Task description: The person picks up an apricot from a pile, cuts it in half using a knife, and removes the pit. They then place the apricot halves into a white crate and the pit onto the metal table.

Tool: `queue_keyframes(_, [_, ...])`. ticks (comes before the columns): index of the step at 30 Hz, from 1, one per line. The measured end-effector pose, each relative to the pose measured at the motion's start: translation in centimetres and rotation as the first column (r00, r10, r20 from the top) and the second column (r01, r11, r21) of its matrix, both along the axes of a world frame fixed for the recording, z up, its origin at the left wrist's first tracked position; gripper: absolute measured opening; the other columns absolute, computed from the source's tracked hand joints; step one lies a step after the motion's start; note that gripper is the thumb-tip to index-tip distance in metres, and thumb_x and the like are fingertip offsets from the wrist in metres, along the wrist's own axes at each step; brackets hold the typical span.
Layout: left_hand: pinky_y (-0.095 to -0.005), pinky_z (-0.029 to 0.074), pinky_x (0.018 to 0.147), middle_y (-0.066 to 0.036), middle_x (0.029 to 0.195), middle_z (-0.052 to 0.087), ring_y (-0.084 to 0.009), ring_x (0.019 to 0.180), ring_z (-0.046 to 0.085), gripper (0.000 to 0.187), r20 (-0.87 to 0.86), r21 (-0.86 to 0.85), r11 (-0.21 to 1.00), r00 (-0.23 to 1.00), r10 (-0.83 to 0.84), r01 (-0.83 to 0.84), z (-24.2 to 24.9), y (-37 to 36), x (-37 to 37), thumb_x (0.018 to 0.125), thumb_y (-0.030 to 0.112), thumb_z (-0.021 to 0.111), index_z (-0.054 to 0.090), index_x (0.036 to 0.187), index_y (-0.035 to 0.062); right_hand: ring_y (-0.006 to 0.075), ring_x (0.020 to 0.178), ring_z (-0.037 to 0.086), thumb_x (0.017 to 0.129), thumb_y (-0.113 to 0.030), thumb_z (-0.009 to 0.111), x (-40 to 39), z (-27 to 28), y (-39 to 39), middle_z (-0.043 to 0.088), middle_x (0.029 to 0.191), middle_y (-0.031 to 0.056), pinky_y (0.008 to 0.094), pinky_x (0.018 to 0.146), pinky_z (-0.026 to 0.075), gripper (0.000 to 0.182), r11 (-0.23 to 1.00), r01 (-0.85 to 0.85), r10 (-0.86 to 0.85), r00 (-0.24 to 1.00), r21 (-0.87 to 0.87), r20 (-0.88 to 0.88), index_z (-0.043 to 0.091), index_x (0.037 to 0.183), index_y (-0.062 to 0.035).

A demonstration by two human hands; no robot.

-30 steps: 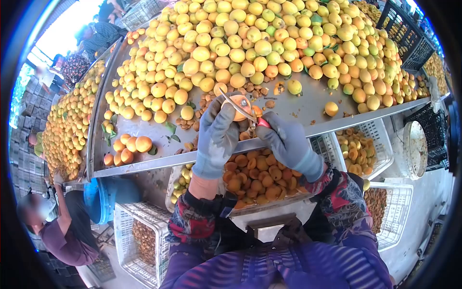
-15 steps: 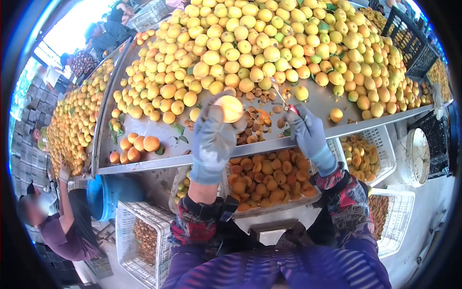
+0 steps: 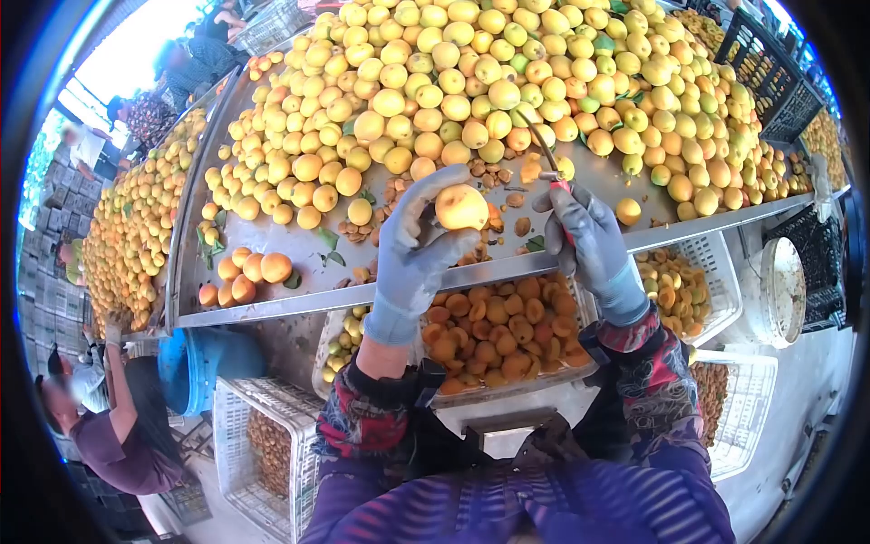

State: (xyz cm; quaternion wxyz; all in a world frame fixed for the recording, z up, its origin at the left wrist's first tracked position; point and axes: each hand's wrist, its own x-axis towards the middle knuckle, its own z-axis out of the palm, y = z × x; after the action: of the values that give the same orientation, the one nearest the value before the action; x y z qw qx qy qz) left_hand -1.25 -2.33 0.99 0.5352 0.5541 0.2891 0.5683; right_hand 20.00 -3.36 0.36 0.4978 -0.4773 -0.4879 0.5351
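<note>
Between the thumb and fingers of my gloved left hand [image 3: 412, 249] is a whole yellow apricot [image 3: 462, 208], held above the metal table's front edge. My gloved right hand [image 3: 589, 238] is closed round the red handle of a knife [image 3: 546, 150] with a thin curved blade pointing up and away. The blade is apart from the apricot. Brown pits [image 3: 522, 225] and bits of flesh lie on the metal between and beyond my hands. Below them stands a crate of halved orange apricots [image 3: 507, 331].
A large heap of apricots [image 3: 435, 82] covers the back of the metal table [image 3: 317, 308]. A few riper apricots [image 3: 249, 272] sit at its left front. White crates [image 3: 258, 444], a blue barrel [image 3: 204, 367] and a white bucket [image 3: 784, 292] stand below. A person [image 3: 122, 435] works at left.
My left hand has moved right and turned, and the apricot in it now shows clearly. My right hand has shifted slightly right, with the knife blade swung more upright.
</note>
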Motion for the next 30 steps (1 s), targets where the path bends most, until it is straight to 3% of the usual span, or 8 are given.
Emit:
queue_keyframes(3, [-0.0270,0.046,0.094,-0.005,0.120,0.055,-0.0136,0.107,0.055,0.055,0.038,-0.088,0.995,0.998,-0.044,0.048,0.0,-0.1,0.3,0.073,-0.008,0.067,0.051,0.125,0.0015,0.0048,0.049,0.050,0.095,-0.039,0.049,0.5,-0.4,-0.1,0.057,0.076,0.0003,0.0180,0.038,0.035,0.042,0.992,-0.124,0.124,0.992,0.007,0.006,0.057,0.103,0.0019])
queue_keyframes(5, [-0.0265,0.045,0.094,-0.005,0.120,0.055,-0.0131,0.108,0.054,0.053,0.005,0.037,0.999,1.000,0.000,0.000,-0.2,0.0,0.6,0.077,-0.006,0.065,0.050,0.127,0.0008,0.0042,0.044,0.044,0.095,-0.043,0.047,-0.6,-0.8,-0.8,0.054,0.066,-0.0008,0.0179,0.039,0.032,0.043,0.988,-0.123,0.124,0.992,0.091,-0.012,0.058,0.100,-0.0014])
queue_keyframes(9, [-0.0260,0.044,0.093,-0.006,0.121,0.054,-0.0129,0.109,0.053,0.050,0.120,-0.036,0.997,0.991,-0.067,0.072,0.2,0.0,1.1,0.081,-0.001,0.063,0.048,0.129,-0.0009,0.0028,0.043,0.039,0.096,-0.048,0.044,-2.1,-1.1,-1.9,0.051,0.055,-0.0023,0.0186,0.042,0.029,0.045,0.934,-0.212,0.209,0.977,0.287,0.040,0.058,0.095,-0.0057])
queue_keyframes(12, [-0.0255,0.045,0.091,-0.007,0.119,0.056,-0.0129,0.106,0.054,0.047,0.235,-0.028,0.995,0.968,-0.091,0.100,-0.6,0.1,1.3,0.084,0.003,0.063,0.048,0.128,-0.0026,0.0021,0.046,0.040,0.096,-0.047,0.043,-2.6,-0.5,-2.6,0.051,0.057,-0.0025,0.0189,0.043,0.029,0.043,0.947,-0.256,0.252,0.967,0.194,0.047,0.058,0.094,-0.0069])
queue_keyframes(18, [-0.0261,0.046,0.090,-0.009,0.113,0.059,-0.0134,0.100,0.057,0.049,0.192,-0.074,0.995,0.980,-0.048,0.064,-0.7,0.2,0.9,0.082,0.002,0.066,0.048,0.127,-0.0043,0.0027,0.047,0.042,0.097,-0.043,0.044,-3.0,-1.3,-2.9,0.049,0.060,-0.0037,0.0185,0.044,0.033,0.041,0.949,-0.268,0.251,0.961,0.167,0.117,0.057,0.091,-0.0050])
queue_keyframes(20, [-0.0272,0.047,0.090,-0.009,0.114,0.059,-0.0142,0.102,0.058,0.050,0.200,-0.083,0.995,0.979,-0.041,0.059,-0.7,0.1,0.9,0.080,0.001,0.067,0.048,0.126,-0.0043,0.0014,0.052,0.037,0.097,-0.021,0.050,-3.3,-0.8,-3.1,0.043,0.061,-0.0057,0.0192,0.045,0.030,0.021,0.955,-0.246,0.251,0.968,0.163,-0.007,0.051,0.086,-0.0027])
queue_keyframes(27, [-0.0290,0.048,0.090,-0.010,0.116,0.059,-0.0165,0.103,0.058,0.050,0.031,-0.002,0.997,0.997,0.071,-0.071,-0.2,-0.6,1.2,0.080,0.000,0.068,0.049,0.126,-0.0036,0.0016,0.052,0.038,0.098,-0.021,0.047,-3.8,-1.0,-3.2,0.043,0.063,-0.0056,0.0197,0.045,0.031,0.022,0.949,-0.301,0.304,0.952,0.088,-0.019,0.052,0.089,-0.0022])
queue_keyframes(30, [-0.0290,0.049,0.089,-0.010,0.115,0.059,-0.0160,0.102,0.058,0.050,-0.027,0.000,0.992,0.992,0.123,-0.123,0.1,-1.0,1.7,0.080,0.000,0.068,0.049,0.126,-0.0036,0.0031,0.052,0.038,0.099,-0.023,0.047,-4.3,-2.3,-2.9,0.043,0.062,-0.0046,0.0211,0.046,0.032,0.024,0.947,-0.207,0.214,0.977,0.247,-0.005,0.052,0.089,-0.0012])
